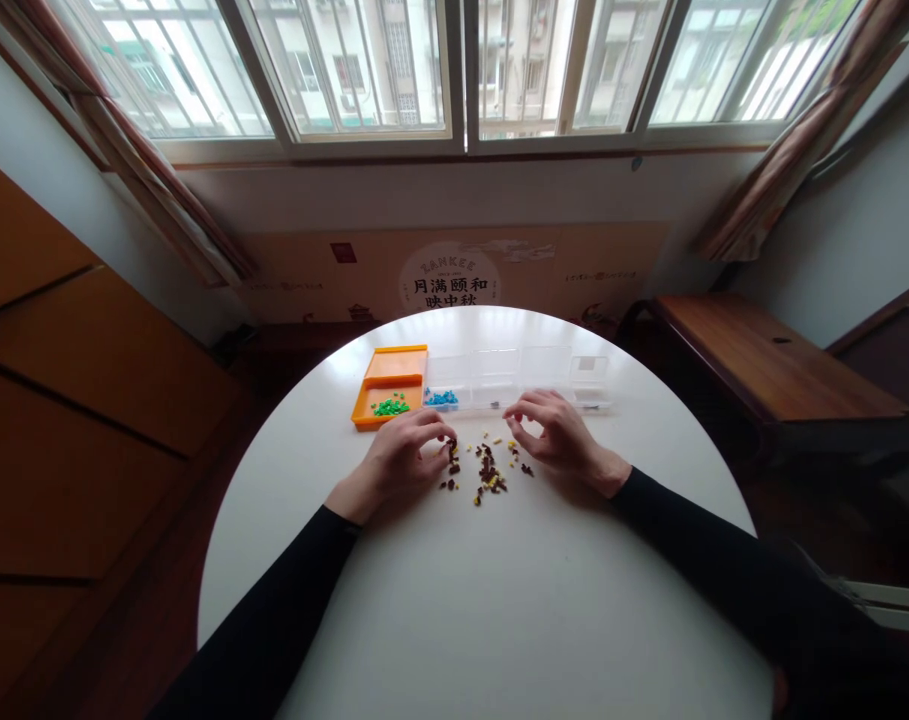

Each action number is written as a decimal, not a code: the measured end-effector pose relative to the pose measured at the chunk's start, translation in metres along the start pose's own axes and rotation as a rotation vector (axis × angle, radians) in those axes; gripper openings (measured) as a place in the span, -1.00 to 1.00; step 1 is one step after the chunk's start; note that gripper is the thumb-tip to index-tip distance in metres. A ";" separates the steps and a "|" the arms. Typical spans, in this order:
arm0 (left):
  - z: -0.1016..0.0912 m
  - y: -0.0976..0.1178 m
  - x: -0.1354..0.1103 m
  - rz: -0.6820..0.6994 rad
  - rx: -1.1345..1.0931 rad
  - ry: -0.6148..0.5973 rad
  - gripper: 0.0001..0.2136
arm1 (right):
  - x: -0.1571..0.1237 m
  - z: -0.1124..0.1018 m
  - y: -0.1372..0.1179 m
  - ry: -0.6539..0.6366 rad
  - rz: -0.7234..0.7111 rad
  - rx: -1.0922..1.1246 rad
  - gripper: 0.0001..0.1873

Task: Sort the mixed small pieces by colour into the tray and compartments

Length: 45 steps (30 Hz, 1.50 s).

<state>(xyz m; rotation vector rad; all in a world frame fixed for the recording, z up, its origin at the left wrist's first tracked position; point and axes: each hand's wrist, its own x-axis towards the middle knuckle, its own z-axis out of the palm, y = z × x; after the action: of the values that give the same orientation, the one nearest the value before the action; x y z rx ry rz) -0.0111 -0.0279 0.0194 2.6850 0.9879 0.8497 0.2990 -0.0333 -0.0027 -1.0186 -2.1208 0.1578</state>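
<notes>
So the little brown pieces [488, 468] and yellow pieces [513, 446] lay loose on the white bench [514, 600], around the middle of the frame, between both hands. The left hand [401, 455], left of centre, had thumb and fingertips drawn in narrow right at some brown bits — couldn't tell if one was actually pinched. The right hand [563, 435], right of centre, was loosely curled, thumb and forefinger slightly apart, nothing visible between them.

Handling-wise, they looked like hard plastic: super light, stiff, probably a bit slick, easy to flick away. Best hold would be a gentle fingertip pinch on opposite edges. Just above the hands, green pieces [391, 407] sat in an orange tray [358, 415], with blue pieces [443, 398] in the clear box [530, 365] beside it.
</notes>
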 end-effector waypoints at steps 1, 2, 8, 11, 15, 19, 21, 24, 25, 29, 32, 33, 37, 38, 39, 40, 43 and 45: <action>0.000 -0.001 0.000 0.006 0.002 -0.007 -0.88 | -0.003 0.001 -0.002 -0.006 0.003 0.017 -0.88; 0.000 -0.001 0.000 0.006 0.005 -0.008 -0.88 | -0.004 0.003 -0.004 -0.013 0.009 0.031 -0.88; 0.000 0.002 -0.001 -0.071 0.042 0.057 -0.95 | -0.002 0.006 -0.006 -0.049 0.013 0.045 -0.87; -0.001 0.004 -0.001 -0.093 0.056 0.062 -0.96 | -0.002 0.005 -0.005 -0.050 0.020 0.054 -0.86; -0.002 0.006 0.000 -0.128 0.030 0.053 -0.93 | -0.002 0.005 -0.005 -0.058 0.020 0.056 -0.86; -0.001 0.005 -0.001 -0.145 0.006 0.046 -0.87 | -0.002 0.006 -0.005 -0.066 0.024 0.058 -0.86; 0.001 0.003 -0.002 -0.141 0.007 0.027 -0.87 | -0.002 0.005 -0.006 -0.069 0.026 0.065 -0.87; 0.003 0.000 -0.002 -0.143 0.001 0.021 -0.87 | -0.002 0.005 -0.006 -0.065 0.028 0.068 -0.86; 0.003 0.000 -0.002 -0.149 -0.009 0.027 -0.88 | -0.002 0.005 -0.007 -0.060 0.026 0.068 -0.86; 0.008 0.007 -0.001 -0.163 -0.129 0.056 -0.90 | -0.002 0.004 -0.009 -0.047 -0.017 0.084 -0.88; 0.015 0.015 0.002 -0.152 -0.268 0.056 -0.87 | -0.001 0.005 -0.011 -0.055 -0.103 0.075 -0.92; 0.018 0.018 0.003 -0.140 -0.305 0.043 -0.86 | -0.001 0.006 -0.012 -0.059 -0.137 0.067 -0.92; 0.025 0.024 0.006 -0.127 -0.390 -0.007 -0.81 | -0.001 0.009 -0.014 -0.075 -0.246 0.039 -0.92; 0.026 0.024 0.007 -0.137 -0.409 -0.019 -0.80 | -0.001 0.010 -0.015 -0.074 -0.267 0.035 -0.92; 0.026 0.024 0.007 -0.147 -0.430 -0.027 -0.80 | -0.001 0.010 -0.015 -0.070 -0.284 0.032 -0.92; 0.025 0.024 0.007 -0.155 -0.450 -0.033 -0.79 | -0.001 0.011 -0.016 -0.065 -0.298 0.031 -0.92; 0.024 0.024 0.008 -0.163 -0.497 -0.044 -0.78 | 0.000 0.010 -0.017 -0.052 -0.318 0.028 -0.92; 0.024 0.024 0.009 -0.164 -0.509 -0.060 -0.78 | 0.000 0.009 -0.018 -0.051 -0.323 0.021 -0.92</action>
<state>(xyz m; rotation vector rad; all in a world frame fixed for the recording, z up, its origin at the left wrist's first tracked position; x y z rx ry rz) 0.0206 -0.0397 0.0116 2.1578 0.8278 0.8451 0.2815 -0.0435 -0.0019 -0.6535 -2.2920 0.0473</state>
